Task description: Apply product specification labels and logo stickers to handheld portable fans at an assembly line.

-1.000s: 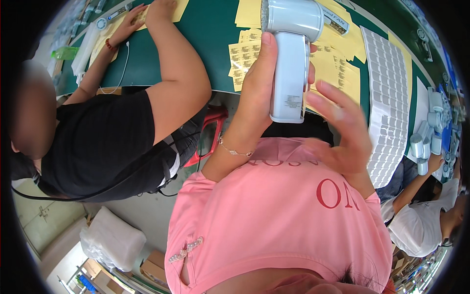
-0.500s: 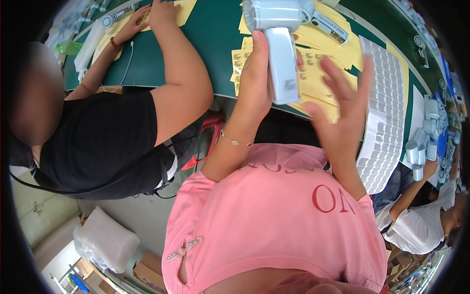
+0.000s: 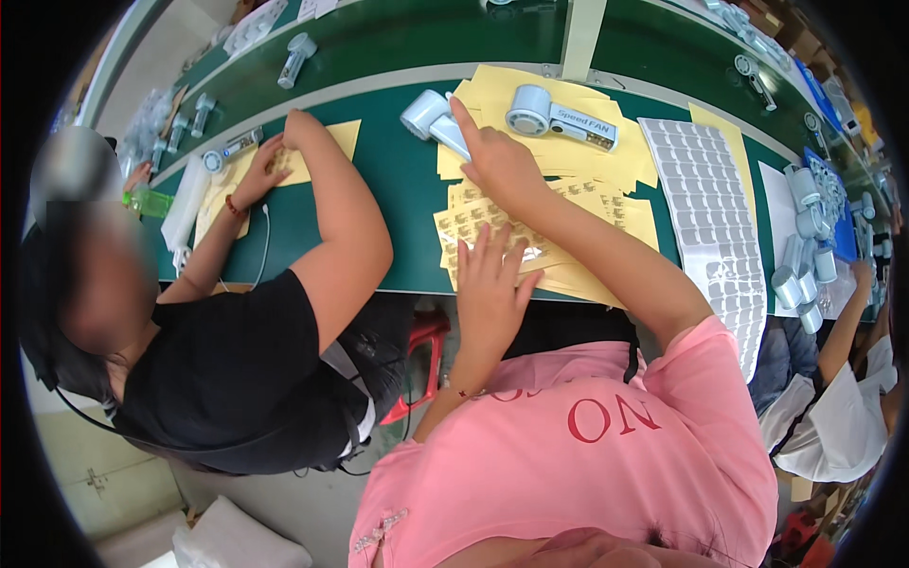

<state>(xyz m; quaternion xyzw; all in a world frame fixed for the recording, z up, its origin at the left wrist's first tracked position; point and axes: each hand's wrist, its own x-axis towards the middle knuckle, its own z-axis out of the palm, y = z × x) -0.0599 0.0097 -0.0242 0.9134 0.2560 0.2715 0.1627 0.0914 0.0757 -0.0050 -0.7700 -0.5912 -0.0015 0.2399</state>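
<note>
My right hand reaches across to the left, its fingers at the handle of a pale blue handheld fan. The fan's round head points to the far left, at the edge of the yellow sheets; part of the handle is hidden by the hand. My left hand is open, fingers spread over the near edge of a yellow label sheet printed with small dark marks. A second handheld fan lies on the far yellow sheets, to the right of the first.
A white sheet of grey stickers lies to my right, with several fans beyond it. On my left a co-worker in a black shirt leans over a yellow sheet. A raised rail runs behind the green table.
The fan held upright in my left hand is now at my right hand, farther off to the left. My left hand has come down to the label sheet. The view has shifted.
</note>
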